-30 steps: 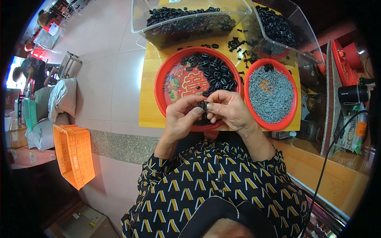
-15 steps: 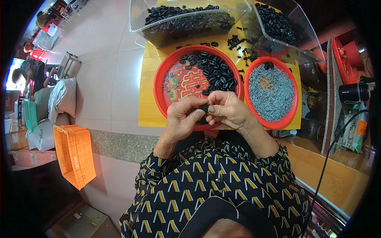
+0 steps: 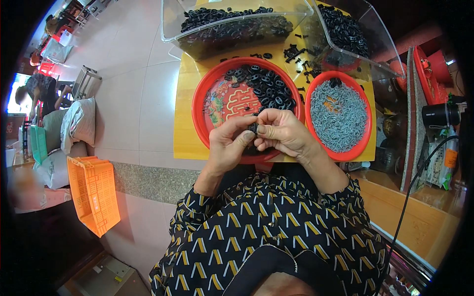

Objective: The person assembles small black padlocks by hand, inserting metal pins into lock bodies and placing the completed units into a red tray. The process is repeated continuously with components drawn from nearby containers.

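Over the near edge of a round red tray (image 3: 199, 101), both my hands meet around a small black plastic part (image 3: 253, 128). My left hand (image 3: 228, 143) pinches it from the left between thumb and fingers. From the other side, my right hand (image 3: 284, 132) grips it with thumb and forefinger; whether it also holds a screw is hidden. Black oval two-holed parts (image 3: 271, 89) are heaped in the right half of the tray. Just right of it, a smaller red tray (image 3: 365, 133) holds many grey screws (image 3: 338, 116), with a black piece at its far edge.
Two clear plastic bins (image 3: 237, 22) of black parts stand at the table's far side. Loose black pieces (image 3: 295, 53) lie between bins and trays on the yellow table (image 3: 185, 143). An orange crate (image 3: 96, 195) is on the floor at left. A black cable (image 3: 402, 212) hangs at right.
My hands stay together over the tray, with slight shifts of the fingers. The black part has turned a little in their grip.
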`<state>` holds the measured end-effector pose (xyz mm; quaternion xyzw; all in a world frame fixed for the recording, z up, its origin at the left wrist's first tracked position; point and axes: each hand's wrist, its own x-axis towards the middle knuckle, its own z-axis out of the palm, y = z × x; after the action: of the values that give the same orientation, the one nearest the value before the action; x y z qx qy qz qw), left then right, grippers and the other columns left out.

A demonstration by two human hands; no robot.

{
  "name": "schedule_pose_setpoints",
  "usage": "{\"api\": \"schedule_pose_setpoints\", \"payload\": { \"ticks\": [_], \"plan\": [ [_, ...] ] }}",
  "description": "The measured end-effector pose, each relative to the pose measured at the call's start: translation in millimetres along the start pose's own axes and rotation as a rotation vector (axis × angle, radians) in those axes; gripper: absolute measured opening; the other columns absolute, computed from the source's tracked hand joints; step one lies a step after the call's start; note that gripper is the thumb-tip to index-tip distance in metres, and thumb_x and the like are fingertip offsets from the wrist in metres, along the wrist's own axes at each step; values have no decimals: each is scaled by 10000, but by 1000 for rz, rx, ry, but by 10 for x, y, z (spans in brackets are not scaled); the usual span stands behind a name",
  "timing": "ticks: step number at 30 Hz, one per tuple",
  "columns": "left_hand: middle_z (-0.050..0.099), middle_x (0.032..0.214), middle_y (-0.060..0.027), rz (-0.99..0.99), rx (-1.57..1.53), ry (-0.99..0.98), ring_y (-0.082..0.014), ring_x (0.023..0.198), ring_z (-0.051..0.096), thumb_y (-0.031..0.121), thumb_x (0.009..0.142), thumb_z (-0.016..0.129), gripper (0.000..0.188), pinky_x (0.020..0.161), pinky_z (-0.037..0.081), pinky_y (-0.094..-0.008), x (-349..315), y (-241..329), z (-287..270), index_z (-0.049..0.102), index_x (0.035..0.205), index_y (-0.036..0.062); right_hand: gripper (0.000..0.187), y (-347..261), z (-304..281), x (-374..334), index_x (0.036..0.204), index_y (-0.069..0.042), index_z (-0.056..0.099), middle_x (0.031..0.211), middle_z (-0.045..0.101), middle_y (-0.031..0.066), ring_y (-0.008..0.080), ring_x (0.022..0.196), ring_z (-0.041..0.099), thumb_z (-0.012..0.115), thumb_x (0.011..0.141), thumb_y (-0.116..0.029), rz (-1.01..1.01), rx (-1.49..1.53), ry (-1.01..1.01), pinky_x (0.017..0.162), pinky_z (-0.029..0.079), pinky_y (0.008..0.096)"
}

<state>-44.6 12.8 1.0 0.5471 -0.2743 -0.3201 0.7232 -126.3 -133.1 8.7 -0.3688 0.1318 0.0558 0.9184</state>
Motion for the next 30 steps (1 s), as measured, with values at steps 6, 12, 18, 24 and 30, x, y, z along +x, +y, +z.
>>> {"api": "schedule_pose_setpoints", "payload": {
  "ticks": [6,12,18,24,30],
  "plan": [
    [596,848,-36,-71,-244,20,-71,702,549,53,803,583,284,605,454,-184,10,-23,-37,527,1076,-1,185,-64,35,-16,957,23,540,802,584,70,133,690,601,555,831,-112,-4,77,-20,596,525,229],
    [580,806,-23,0,-222,7,-65,668,535,38,795,590,294,586,445,-185,-12,-66,-85,523,1076,-12,172,-66,70,-63,922,17,543,777,576,66,129,661,590,549,839,-133,-9,17,12,578,514,231],
    [580,809,-32,-22,-129,37,-73,687,543,23,788,593,302,603,451,-192,-52,-36,-68,518,1078,-18,160,-22,161,-86,884,16,538,745,566,72,122,632,579,556,835,-135,-19,-63,59,555,502,223],
    [591,825,-40,22,46,30,-87,727,554,-26,790,557,283,636,465,-205,-80,-4,-31,514,1070,-31,136,-7,207,-92,843,13,547,709,565,53,88,584,554,566,820,-120,-51,-253,145,491,475,196],
    [542,827,-32,63,82,-5,-82,729,526,-34,787,549,313,615,439,-203,-103,10,-22,491,1094,-38,115,-271,285,-156,788,1,559,626,565,47,85,500,530,580,794,-112,-49,-418,260,436,436,185]
  ]
}}
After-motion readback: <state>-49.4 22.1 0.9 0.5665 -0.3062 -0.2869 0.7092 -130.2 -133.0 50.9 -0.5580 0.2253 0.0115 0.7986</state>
